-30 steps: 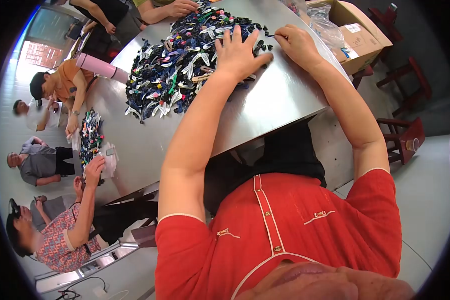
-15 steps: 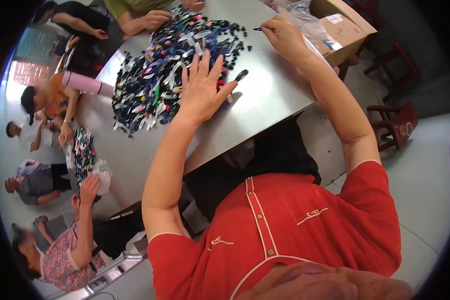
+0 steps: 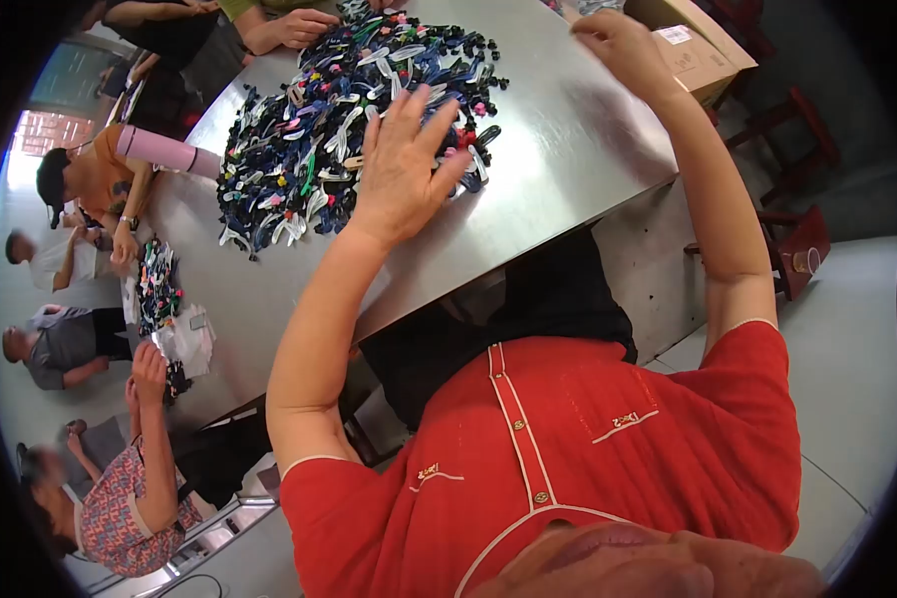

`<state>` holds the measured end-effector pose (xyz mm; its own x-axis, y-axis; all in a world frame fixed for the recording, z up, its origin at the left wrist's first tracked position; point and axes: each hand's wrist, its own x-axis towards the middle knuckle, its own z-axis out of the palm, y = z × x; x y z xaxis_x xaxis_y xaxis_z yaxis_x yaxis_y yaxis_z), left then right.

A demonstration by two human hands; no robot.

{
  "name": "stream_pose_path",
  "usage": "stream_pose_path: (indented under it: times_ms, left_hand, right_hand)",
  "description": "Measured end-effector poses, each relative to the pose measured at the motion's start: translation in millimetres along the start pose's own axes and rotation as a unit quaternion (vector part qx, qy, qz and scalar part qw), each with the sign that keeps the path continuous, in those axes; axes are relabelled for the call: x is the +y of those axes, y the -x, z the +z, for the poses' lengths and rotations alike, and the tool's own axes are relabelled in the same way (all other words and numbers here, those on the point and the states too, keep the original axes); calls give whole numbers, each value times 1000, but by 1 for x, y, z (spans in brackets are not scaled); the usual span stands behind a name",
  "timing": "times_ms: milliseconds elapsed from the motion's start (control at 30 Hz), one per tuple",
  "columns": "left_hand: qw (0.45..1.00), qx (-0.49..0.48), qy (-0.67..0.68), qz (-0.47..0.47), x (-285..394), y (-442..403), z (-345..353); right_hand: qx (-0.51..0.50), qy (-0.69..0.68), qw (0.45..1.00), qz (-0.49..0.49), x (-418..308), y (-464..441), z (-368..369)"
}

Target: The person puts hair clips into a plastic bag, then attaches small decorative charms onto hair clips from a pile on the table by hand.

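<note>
A broad pile of mixed hair clips (image 3: 299,149), mostly black, navy and white with some coloured ones, lies on the metal table (image 3: 538,159). My left hand (image 3: 399,179) rests palm down over the pile's near side, fingers spread, thumb to the right. A dark oval clip (image 3: 488,135) lies just beyond the thumb. Toward the table's far right edge, my right hand (image 3: 623,50) is raised with its fingers bent together. Whatever may be between those fingertips cannot be made out.
A cardboard box (image 3: 703,65) is beyond my right hand, with clear plastic near it. A pink bottle (image 3: 164,151) stands left of the pile. Co-workers are around the table; one person's hand (image 3: 304,28) is at the pile's far edge. A smaller clip pile (image 3: 157,284) lies left.
My left hand has moved left and toward me, and the dark clip seen at its thumb is now among the pile. My right hand has moved right, toward the box; its dark clip no longer shows.
</note>
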<state>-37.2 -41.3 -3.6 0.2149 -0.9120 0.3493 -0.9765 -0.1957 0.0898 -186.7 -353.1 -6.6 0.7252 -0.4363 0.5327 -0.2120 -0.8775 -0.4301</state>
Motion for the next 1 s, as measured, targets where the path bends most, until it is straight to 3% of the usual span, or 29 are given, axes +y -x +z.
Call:
stream_pose_path:
  times_ms: [33,100,167,233,333,400,533,700,800,833,900,967,1000]
  left_hand:
    - [1000,-4,-2,-2,-3,5,2]
    - [994,-99,-10,46,-7,13,8]
    - [995,-96,-9,32,-7,9,9]
    - [994,-72,-76,-37,-9,2,12]
    - [993,-19,-98,-57,-7,1,12]
    - [993,80,-79,-29,-1,1,7]
    - [996,79,46,14,17,0,9]
    - [997,72,17,-18,34,-8,13]
    - [999,43,7,-29,26,-9,11]
    - [999,23,-8,-42,23,-8,11]
    - [998,31,12,-47,19,-10,12]
    - [996,46,60,-54,16,-12,11]
    - [996,46,59,-54,14,-14,15]
  right_hand:
    - [-21,-97,993,-60,-16,6,8]
    - [-147,-157,968,-133,-56,18,21]
    - [-183,-111,962,-169,-81,33,36]
    - [-194,-84,963,-166,-89,37,45]
    - [-198,-94,969,-118,-89,35,44]
    - [-188,-101,972,-102,-80,38,40]
    - [-183,-138,972,-60,-73,45,31]
    - [-165,-119,977,-56,-64,55,4]
    - [-52,-71,995,41,-27,43,-6]
    - [13,-59,998,7,-7,35,-13]
    - [87,5,995,58,20,18,-27]
    - [103,59,992,45,59,4,-27]
    - [60,81,992,75,78,0,-22]
